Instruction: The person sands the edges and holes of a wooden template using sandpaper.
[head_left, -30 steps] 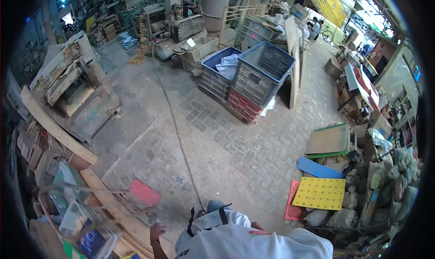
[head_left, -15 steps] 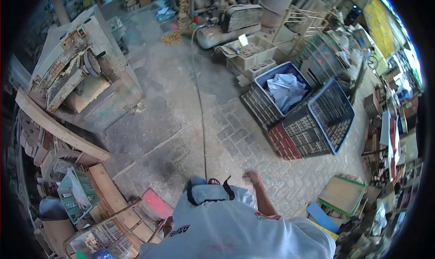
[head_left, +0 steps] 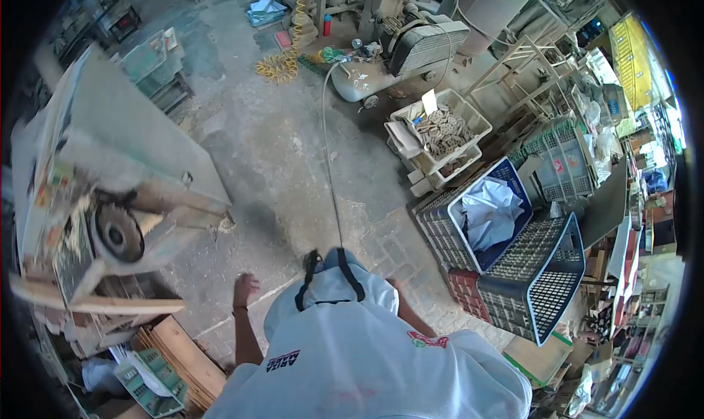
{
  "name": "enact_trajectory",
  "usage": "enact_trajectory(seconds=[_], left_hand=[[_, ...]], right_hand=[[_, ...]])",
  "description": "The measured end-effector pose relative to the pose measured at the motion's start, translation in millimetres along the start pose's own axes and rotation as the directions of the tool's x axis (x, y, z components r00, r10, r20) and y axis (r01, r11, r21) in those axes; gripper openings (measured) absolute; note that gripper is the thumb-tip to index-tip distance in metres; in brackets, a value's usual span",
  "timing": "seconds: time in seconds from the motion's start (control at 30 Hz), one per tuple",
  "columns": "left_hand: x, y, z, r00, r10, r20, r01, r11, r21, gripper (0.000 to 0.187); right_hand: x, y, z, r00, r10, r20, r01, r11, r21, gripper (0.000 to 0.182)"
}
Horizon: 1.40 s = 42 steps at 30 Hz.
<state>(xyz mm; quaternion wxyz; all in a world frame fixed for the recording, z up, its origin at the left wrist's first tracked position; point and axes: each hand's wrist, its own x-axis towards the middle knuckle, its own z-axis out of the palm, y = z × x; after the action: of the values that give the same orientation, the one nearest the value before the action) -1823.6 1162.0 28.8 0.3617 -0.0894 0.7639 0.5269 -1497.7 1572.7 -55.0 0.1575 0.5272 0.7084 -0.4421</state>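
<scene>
My left hand (head_left: 246,290) hangs out to the left of my body above the stone floor, its fingers loosely apart and nothing in it. At the other side, my right hand (head_left: 394,283) shows only as a small part beside my light shirt (head_left: 367,360); its fingers are hidden. A dark hose (head_left: 328,151) runs along the floor from the air compressor (head_left: 359,80) to near my feet.
On the left stand a dusty machine (head_left: 139,162) and a curved wooden board (head_left: 95,300). To the right are a blue-rimmed crate with cloth (head_left: 490,212), an empty crate (head_left: 554,280) and a cream bin of parts (head_left: 444,129).
The view has moved forward and turned, bringing the compressor and crates lower. My left hand has swung out into view, while my right hand has drawn back close to my body.
</scene>
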Motion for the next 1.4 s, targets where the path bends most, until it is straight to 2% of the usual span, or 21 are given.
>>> enact_trajectory(seconds=[0.1,0.2,0.3,0.33,0.37,0.4,0.43,0.47,0.5,0.53,0.57,0.6,0.63,0.77,0.83,0.87,0.93,1.13,1.2,1.33,1.4], left_hand=[[56.8,177.7,-4.7,0.985,0.172,0.01,-0.173,0.984,0.051,0.036],[101.0,296.2,6.7,0.966,0.258,-0.022,-0.257,0.965,0.044,0.034],[174.7,333.3,14.8,0.953,0.286,-0.098,-0.287,0.958,-0.004,0.031],[202.6,345.5,20.3,0.955,0.262,-0.143,-0.271,0.961,-0.05,0.03],[219.8,359.3,34.3,0.956,0.235,-0.175,-0.242,0.97,-0.021,0.027],[239.3,339.8,37.6,0.95,0.239,-0.202,-0.236,0.971,0.04,0.026],[264.1,326.3,41.0,0.934,0.273,-0.229,-0.258,0.962,0.094,0.026],[271.9,346.0,53.7,0.969,-0.038,-0.243,0.036,0.999,-0.012,0.027],[271.6,348.4,60.2,0.974,-0.107,-0.202,0.104,0.994,-0.026,0.03],[281.3,305.5,42.2,0.995,-0.023,-0.1,0.063,0.906,0.418,0.032],[281.0,291.0,35.0,0.977,-0.202,-0.072,0.214,0.895,0.392,0.033],[276.7,321.1,46.2,0.892,-0.442,-0.094,0.449,0.89,0.077,0.03],[269.8,338.0,46.0,0.849,-0.52,-0.09,0.526,0.848,0.06,0.03],[283.5,386.9,63.2,0.794,-0.595,-0.125,0.596,0.802,-0.028,0.033],[290.1,402.7,67.1,0.732,-0.664,-0.154,0.66,0.747,-0.083,0.033],[294.4,410.7,71.0,0.723,-0.672,-0.157,0.668,0.739,-0.084,0.033],[297.0,427.7,77.1,0.699,-0.702,-0.134,0.697,0.711,-0.088,0.033],[308.1,442.8,88.8,0.635,-0.764,-0.113,0.758,0.644,-0.1,0.031],[304.8,442.7,87.0,0.646,-0.76,-0.077,0.754,0.65,-0.089,0.032],[296.6,464.7,98.3,0.675,-0.726,-0.129,0.71,0.688,-0.151,0.031],[287.6,454.4,97.7,0.698,-0.701,-0.149,0.683,0.713,-0.155,0.03]], right_hand=[[37.6,35.3,20.2,0.997,0.072,-0.021,-0.072,0.997,0.039,0.031],[56.4,-63.3,-29.5,0.981,0.046,0.191,0.018,0.947,-0.321,0.021],[195.6,-147.9,-67.7,0.994,-0.072,0.08,0.092,0.956,-0.28,0.014],[237.0,-198.9,-92.0,0.912,-0.359,-0.198,0.293,0.909,-0.297,0.02],[291.8,-264.2,-121.5,0.985,-0.096,-0.143,0.071,0.983,-0.167,0.016],[344.1,-326.0,-147.8,0.975,-0.096,-0.202,0.078,0.992,-0.099,0.013],[411.0,-375.4,-167.0,0.918,-0.267,-0.294,0.161,0.927,-0.338,0.015],[461.4,-441.6,-196.4,0.896,-0.301,-0.326,0.202,0.931,-0.304,0.019],[497.2,-494.8,-221.8,0.793,-0.467,-0.391,0.282,0.851,-0.443,0.017],[525.5,-560.1,-243.5,0.723,-0.492,-0.485,0.47,0.865,-0.177,0.013],[553.3,-618.5,-265.2,0.564,-0.607,-0.56,0.559,0.78,-0.282,0.012],[579.9,-671.9,-292.9,0.557,-0.679,-0.478,0.594,0.728,-0.341,0.011],[594.2,-716.9,-312.0,0.601,-0.68,-0.421,0.588,0.732,-0.343,0.015],[685.1,-756.7,-318.8,0.668,-0.701,-0.25,0.443,0.645,-0.622,0.043],[704.7,-763.8,-311.7,0.688,-0.634,-0.353,0.149,0.6,-0.786,0.069],[714.9,-762.8,-308.8,0.696,-0.63,-0.344,0.152,0.598,-0.787,0.069],[725.4,-760.0,-304.1,0.826,-0.386,-0.41,-0.043,0.682,-0.73,0.085],[736.5,-762.4,-300.2,0.86,-0.283,-0.425,-0.113,0.707,-0.699,0.077],[757.5,-748.1,-309.8,0.855,-0.153,-0.495,-0.125,0.866,-0.484,0.077],[719.5,-765.1,-309.7,0.849,-0.354,-0.392,-0.032,0.707,-0.707,0.069],[678.7,-774.5,-288.9,0.598,-0.695,-0.398,0.268,0.642,-0.718,0.059]])
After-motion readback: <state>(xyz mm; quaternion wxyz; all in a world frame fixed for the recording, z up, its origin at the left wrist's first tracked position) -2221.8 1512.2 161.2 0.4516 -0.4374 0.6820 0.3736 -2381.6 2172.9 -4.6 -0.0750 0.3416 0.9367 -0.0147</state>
